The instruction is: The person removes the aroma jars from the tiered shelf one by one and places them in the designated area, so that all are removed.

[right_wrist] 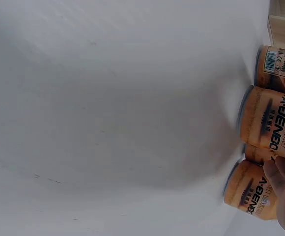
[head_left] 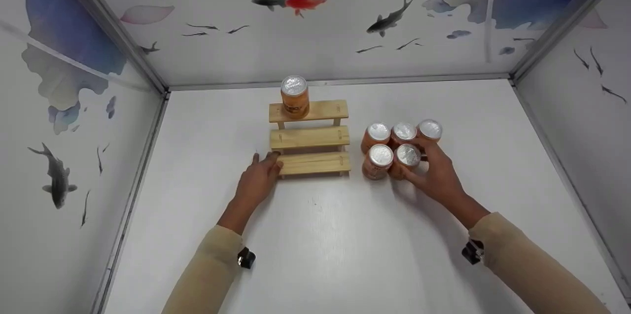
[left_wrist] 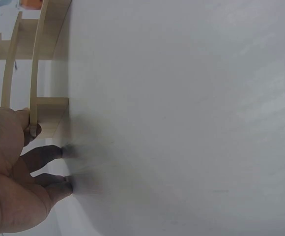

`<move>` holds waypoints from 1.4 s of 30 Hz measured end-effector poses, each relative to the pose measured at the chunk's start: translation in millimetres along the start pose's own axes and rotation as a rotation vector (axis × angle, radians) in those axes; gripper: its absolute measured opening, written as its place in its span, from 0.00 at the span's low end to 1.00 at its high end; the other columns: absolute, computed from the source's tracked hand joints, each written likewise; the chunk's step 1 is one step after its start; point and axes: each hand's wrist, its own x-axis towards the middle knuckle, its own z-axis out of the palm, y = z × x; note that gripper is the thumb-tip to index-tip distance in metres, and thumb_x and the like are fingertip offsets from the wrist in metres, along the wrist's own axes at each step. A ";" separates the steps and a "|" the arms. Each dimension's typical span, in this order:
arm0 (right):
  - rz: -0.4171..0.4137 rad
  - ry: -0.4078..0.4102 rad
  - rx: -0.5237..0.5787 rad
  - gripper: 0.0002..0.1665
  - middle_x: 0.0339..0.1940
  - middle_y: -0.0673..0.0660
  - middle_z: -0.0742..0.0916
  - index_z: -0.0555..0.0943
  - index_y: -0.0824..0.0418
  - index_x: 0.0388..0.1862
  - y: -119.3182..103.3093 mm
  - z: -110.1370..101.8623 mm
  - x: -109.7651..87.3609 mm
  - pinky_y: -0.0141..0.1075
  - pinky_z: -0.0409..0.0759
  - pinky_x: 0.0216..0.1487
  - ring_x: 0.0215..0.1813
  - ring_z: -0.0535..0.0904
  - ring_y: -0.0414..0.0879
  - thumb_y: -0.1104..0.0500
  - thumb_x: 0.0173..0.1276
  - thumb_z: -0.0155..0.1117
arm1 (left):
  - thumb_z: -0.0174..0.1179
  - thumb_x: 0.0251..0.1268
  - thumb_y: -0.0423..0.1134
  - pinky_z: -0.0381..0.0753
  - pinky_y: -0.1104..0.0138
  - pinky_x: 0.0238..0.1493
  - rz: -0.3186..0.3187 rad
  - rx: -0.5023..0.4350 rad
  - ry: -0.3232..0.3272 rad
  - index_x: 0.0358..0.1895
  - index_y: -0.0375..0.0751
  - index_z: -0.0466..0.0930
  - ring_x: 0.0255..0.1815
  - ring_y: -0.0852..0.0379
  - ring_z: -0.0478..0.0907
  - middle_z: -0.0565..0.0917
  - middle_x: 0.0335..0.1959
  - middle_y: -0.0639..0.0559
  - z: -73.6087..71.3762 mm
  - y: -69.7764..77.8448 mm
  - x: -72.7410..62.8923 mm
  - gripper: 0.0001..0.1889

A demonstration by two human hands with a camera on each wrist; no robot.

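A three-step wooden display stand (head_left: 310,137) stands on the white table, with one orange can (head_left: 296,99) upright on its top step. At the left end of the lowest step, my left hand (head_left: 257,178) pinches the board between thumb and finger; its other fingers reach down to the tabletop in the left wrist view. Several more orange cans with silver lids stand in a cluster right of the stand. My right hand (head_left: 435,172) grips the front right can (head_left: 408,157), thumb in front and fingers behind. In the right wrist view that can (right_wrist: 270,120) shows black lettering.
Beside the held can are the front left can (head_left: 378,162), the back left can (head_left: 377,135), the middle can (head_left: 403,132) and the far right can (head_left: 430,129). Printed walls with fish enclose the table on the left, back (head_left: 315,48) and right.
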 end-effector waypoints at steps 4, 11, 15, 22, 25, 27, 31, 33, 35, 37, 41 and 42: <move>-0.035 0.049 -0.058 0.49 0.65 0.69 0.84 0.72 0.70 0.79 -5.6 -3.7 7.9 0.57 0.90 0.55 0.59 0.89 0.62 0.62 0.63 0.88 | 0.50 0.92 0.55 0.71 0.29 0.78 -0.002 0.000 0.000 0.83 0.45 0.73 0.87 0.24 0.60 0.72 0.83 0.38 0.0 0.0 0.0 0.29; -0.009 0.058 -0.106 0.45 0.62 0.69 0.84 0.74 0.68 0.76 -15.2 -11.0 24.5 0.57 0.88 0.54 0.55 0.87 0.64 0.57 0.67 0.85 | 0.49 0.92 0.56 0.68 0.31 0.81 -0.024 -0.021 -0.008 0.84 0.43 0.71 0.88 0.24 0.59 0.70 0.84 0.39 -1.0 1.9 -0.5 0.31; -0.005 0.049 -0.084 0.43 0.63 0.68 0.84 0.74 0.66 0.77 -24.5 -11.8 37.6 0.57 0.91 0.55 0.58 0.88 0.64 0.56 0.69 0.84 | 0.49 0.92 0.56 0.68 0.30 0.81 -0.024 -0.021 -0.008 0.84 0.43 0.71 0.88 0.24 0.59 0.70 0.84 0.39 -1.4 2.5 -0.7 0.31; -0.031 0.037 -0.069 0.44 0.66 0.66 0.85 0.74 0.64 0.79 -47.4 0.1 61.0 0.59 0.90 0.54 0.64 0.86 0.62 0.54 0.70 0.83 | 0.47 0.93 0.57 0.68 0.29 0.80 -0.043 -0.002 -0.025 0.85 0.46 0.69 0.89 0.26 0.57 0.70 0.85 0.40 -1.6 4.4 -1.6 0.30; -0.035 0.023 -0.075 0.44 0.67 0.65 0.85 0.73 0.62 0.81 -57.0 8.9 70.4 0.59 0.89 0.59 0.65 0.86 0.62 0.52 0.72 0.82 | 0.47 0.93 0.57 0.67 0.30 0.81 -0.053 -0.006 -0.024 0.86 0.46 0.69 0.90 0.27 0.56 0.70 0.85 0.41 -1.8 4.6 -1.9 0.30; -0.035 0.009 -0.068 0.45 0.68 0.64 0.85 0.73 0.61 0.82 -64.0 13.9 76.8 0.59 0.89 0.58 0.65 0.87 0.63 0.50 0.73 0.81 | 0.47 0.93 0.56 0.67 0.30 0.82 -0.059 -0.009 -0.021 0.86 0.46 0.69 0.90 0.28 0.56 0.70 0.85 0.41 -2.0 4.7 -2.1 0.30; -0.031 -0.012 -0.056 0.46 0.72 0.63 0.84 0.72 0.59 0.83 -76.2 23.2 90.2 0.59 0.87 0.65 0.68 0.86 0.62 0.44 0.74 0.80 | 0.48 0.92 0.56 0.67 0.31 0.82 -0.063 -0.011 -0.014 0.85 0.47 0.70 0.90 0.28 0.57 0.71 0.85 0.42 -2.2 5.4 -2.4 0.30; -0.036 -0.012 -0.052 0.47 0.73 0.63 0.84 0.72 0.59 0.84 -80.8 28.5 96.2 0.60 0.85 0.70 0.71 0.85 0.62 0.42 0.74 0.79 | 0.49 0.92 0.56 0.68 0.31 0.81 -0.055 -0.013 -0.011 0.85 0.47 0.71 0.90 0.28 0.57 0.72 0.84 0.41 -2.0 5.9 -2.1 0.29; -0.051 -0.011 -0.047 0.48 0.74 0.64 0.83 0.71 0.61 0.84 -84.5 34.4 101.8 0.60 0.82 0.74 0.73 0.84 0.62 0.41 0.75 0.78 | 0.49 0.92 0.56 0.68 0.31 0.81 -0.047 -0.018 -0.009 0.85 0.47 0.71 0.90 0.27 0.58 0.72 0.84 0.41 -1.6 5.9 -1.6 0.29; -0.073 -0.015 -0.046 0.48 0.74 0.65 0.83 0.71 0.62 0.84 -89.1 39.8 106.4 0.59 0.82 0.75 0.73 0.84 0.62 0.42 0.75 0.78 | 0.49 0.92 0.56 0.68 0.30 0.81 -0.039 -0.021 -0.006 0.84 0.47 0.72 0.89 0.27 0.58 0.72 0.84 0.40 -0.8 4.8 -1.0 0.29; -0.086 -0.037 -0.044 0.48 0.74 0.65 0.83 0.71 0.63 0.84 -99.8 49.1 114.3 0.57 0.82 0.74 0.72 0.84 0.62 0.42 0.76 0.77 | 0.48 0.92 0.56 0.69 0.30 0.80 -0.033 -0.024 -0.004 0.84 0.46 0.72 0.89 0.26 0.58 0.72 0.84 0.40 -0.3 2.8 -0.4 0.30; -0.081 -0.046 -0.041 0.48 0.75 0.64 0.83 0.71 0.62 0.84 -102.8 51.1 116.3 0.57 0.83 0.74 0.73 0.84 0.62 0.42 0.76 0.77 | 0.48 0.92 0.56 0.69 0.30 0.80 -0.033 -0.021 -0.004 0.84 0.46 0.72 0.89 0.26 0.58 0.72 0.84 0.40 -0.4 2.4 -0.1 0.29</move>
